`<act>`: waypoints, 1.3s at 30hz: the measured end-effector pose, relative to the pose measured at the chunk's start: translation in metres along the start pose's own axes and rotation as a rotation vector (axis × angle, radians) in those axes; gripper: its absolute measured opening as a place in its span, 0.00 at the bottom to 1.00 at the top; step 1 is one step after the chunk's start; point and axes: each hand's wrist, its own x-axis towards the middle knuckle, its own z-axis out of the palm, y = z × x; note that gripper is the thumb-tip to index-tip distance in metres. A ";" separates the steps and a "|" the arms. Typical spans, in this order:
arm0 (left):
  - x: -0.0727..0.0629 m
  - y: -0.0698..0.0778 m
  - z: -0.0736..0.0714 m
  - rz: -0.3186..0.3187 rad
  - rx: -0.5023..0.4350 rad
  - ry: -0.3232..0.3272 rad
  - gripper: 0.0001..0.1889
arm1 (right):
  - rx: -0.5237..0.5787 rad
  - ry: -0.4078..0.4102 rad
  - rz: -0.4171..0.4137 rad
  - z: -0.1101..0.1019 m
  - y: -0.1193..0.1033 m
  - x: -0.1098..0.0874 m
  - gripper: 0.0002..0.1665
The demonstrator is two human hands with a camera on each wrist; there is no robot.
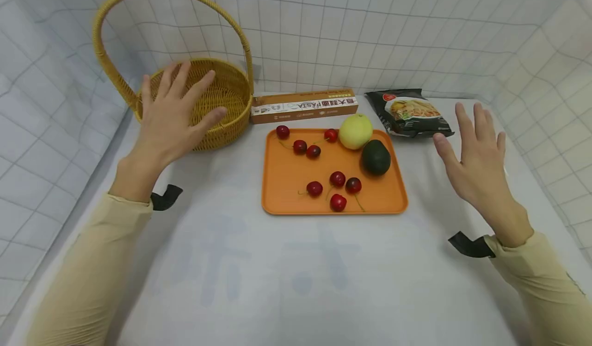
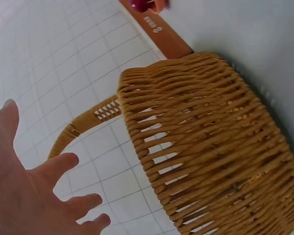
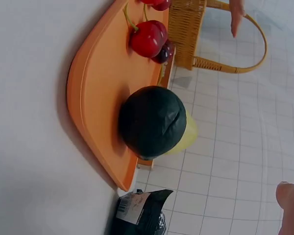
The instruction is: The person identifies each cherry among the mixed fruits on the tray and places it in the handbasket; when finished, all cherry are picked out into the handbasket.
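Head cam: yellow wicker basket (image 1: pixel 222 134) sits behind the left hand (image 1: pixel 168 112), whose loose, spread fingers overlap it in view. Right hand (image 1: pixel 481 166) is splayed too, near the black noodle packet (image 1: pixel 411 112), both forearms (image 1: pixel 88 269) reaching forward. Left wrist cam: a gap shows between fingertips and basket. Right wrist cam: dark green fruit (image 3: pixel 152 122) lies on the orange tray (image 3: pixel 95 103), well apart from the visible fingertip.
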 end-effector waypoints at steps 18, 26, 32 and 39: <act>-0.004 -0.016 -0.017 -0.085 -0.508 0.453 0.38 | 0.271 0.200 -0.135 0.026 0.001 -0.024 0.32; -0.007 0.001 -0.032 0.005 -0.593 0.760 0.39 | 0.278 0.187 -0.189 0.040 -0.003 -0.027 0.30; -0.008 -0.016 -0.037 -0.084 -0.665 0.857 0.34 | 0.279 0.151 -0.219 0.045 -0.013 -0.033 0.30; -0.008 -0.041 -0.028 -0.202 -0.841 0.848 0.43 | 0.265 0.133 -0.272 0.047 -0.021 -0.040 0.30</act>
